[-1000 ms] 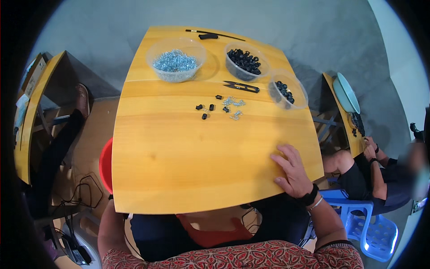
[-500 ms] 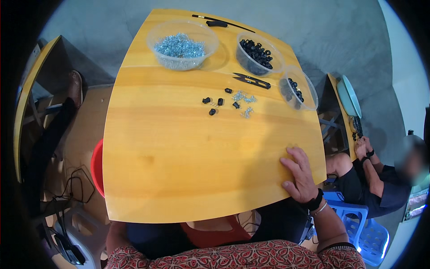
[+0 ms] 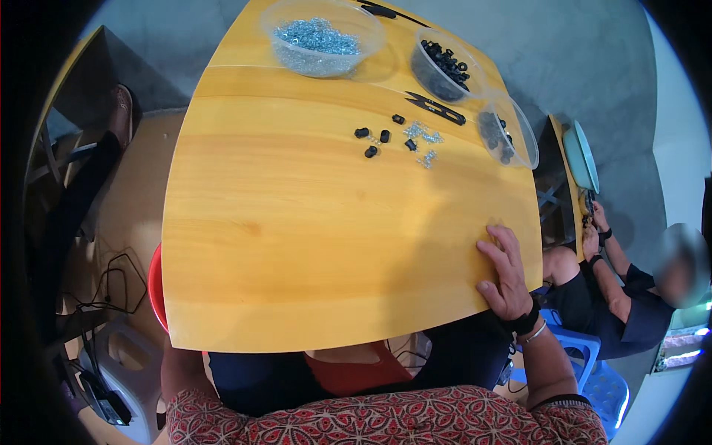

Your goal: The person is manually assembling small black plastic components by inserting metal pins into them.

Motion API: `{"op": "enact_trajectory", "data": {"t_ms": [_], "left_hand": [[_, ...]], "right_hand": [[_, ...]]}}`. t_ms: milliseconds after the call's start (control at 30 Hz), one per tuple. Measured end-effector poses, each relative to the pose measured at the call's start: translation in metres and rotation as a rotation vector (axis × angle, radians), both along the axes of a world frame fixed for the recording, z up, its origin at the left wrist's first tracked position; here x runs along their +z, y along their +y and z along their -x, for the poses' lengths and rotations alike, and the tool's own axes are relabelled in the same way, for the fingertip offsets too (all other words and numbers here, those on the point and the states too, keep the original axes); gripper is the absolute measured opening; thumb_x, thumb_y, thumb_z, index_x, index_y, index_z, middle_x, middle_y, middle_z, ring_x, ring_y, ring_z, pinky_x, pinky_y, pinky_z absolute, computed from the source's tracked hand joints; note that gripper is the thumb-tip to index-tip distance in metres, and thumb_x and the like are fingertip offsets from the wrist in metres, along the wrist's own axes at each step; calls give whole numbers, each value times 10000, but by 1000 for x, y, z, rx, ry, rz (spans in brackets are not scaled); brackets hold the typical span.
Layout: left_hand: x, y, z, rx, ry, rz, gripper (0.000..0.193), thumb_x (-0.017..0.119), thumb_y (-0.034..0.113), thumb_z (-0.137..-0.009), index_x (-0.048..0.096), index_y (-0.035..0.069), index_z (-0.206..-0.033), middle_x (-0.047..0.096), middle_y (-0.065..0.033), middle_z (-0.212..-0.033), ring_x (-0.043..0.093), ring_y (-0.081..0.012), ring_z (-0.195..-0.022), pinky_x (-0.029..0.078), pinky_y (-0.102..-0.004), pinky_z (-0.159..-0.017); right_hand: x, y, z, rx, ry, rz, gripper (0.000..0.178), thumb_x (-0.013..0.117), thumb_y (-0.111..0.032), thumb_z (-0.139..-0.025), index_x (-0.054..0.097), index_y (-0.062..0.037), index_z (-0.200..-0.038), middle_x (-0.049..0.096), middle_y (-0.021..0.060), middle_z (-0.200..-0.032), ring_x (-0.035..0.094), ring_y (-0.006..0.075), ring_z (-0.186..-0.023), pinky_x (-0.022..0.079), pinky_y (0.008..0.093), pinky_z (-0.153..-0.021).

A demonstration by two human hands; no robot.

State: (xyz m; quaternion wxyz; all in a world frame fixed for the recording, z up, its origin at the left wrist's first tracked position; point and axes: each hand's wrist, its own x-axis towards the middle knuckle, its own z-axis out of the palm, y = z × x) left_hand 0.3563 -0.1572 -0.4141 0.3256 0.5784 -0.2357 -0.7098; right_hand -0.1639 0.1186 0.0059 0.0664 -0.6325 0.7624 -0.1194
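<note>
My right hand (image 3: 506, 278) lies on the yellow wooden table (image 3: 282, 259) near its right front edge, fingers spread and nothing in them. Only my left forearm (image 3: 182, 368) shows at the lower left; the hand is hidden below the tabletop's front edge. Well beyond my right hand lie several small black spool-like parts (image 3: 371, 151) and a loose scatter of small silvery springs (image 3: 421, 135). Just past these rests a pair of black thread snips (image 3: 436, 108).
A clear bowl (image 3: 372, 37) of silvery springs stands far left, and two clear tubs (image 3: 475, 83) with black parts stand at the right. Behind them lies a black-handled tool (image 3: 380, 11). A red basin (image 3: 155, 289) sits beside the table. A person (image 3: 608, 289) works at right.
The view has shifted, so the tabletop things sit higher and further right in the picture. My right hand stays spread on the table. The other person's hands have moved slightly apart.
</note>
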Motion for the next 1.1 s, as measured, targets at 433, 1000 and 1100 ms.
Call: {"op": "enact_trajectory", "data": {"t_ms": [433, 1000, 1100], "left_hand": [[-4, 66, -12, 118, 50, -80, 222, 476, 264, -880, 565, 62, -899, 537, 6, -630, 485, -97, -517, 395, -212, -460], [7, 64, 15, 255, 98, -178, 225, 468, 269, -883, 564, 66, -896, 537, 3, -629, 482, -101, -508, 390, -215, -446], [12, 71, 13, 299, 101, -199, 225, 467, 270, -884, 564, 66, -896, 538, 3, -629, 482, -102, -506, 389, -216, -444]], "right_hand": [[-3, -1, 2, -20, -27, 26, 494, 525, -373, -787, 480, -40, -1149, 358, 211, -1261, 309, 405, -1185, 225, 470, -997], [-2, 3, 3, -36, -36, 57, 487, 533, -377, -793, 484, -37, -1139, 368, 213, -1256, 320, 395, -1184, 237, 458, -994], [-5, 0, 0, -22, -45, 53, 484, 537, -370, -791, 484, -40, -1142, 368, 214, -1255, 317, 396, -1188, 235, 458, -995]]}}
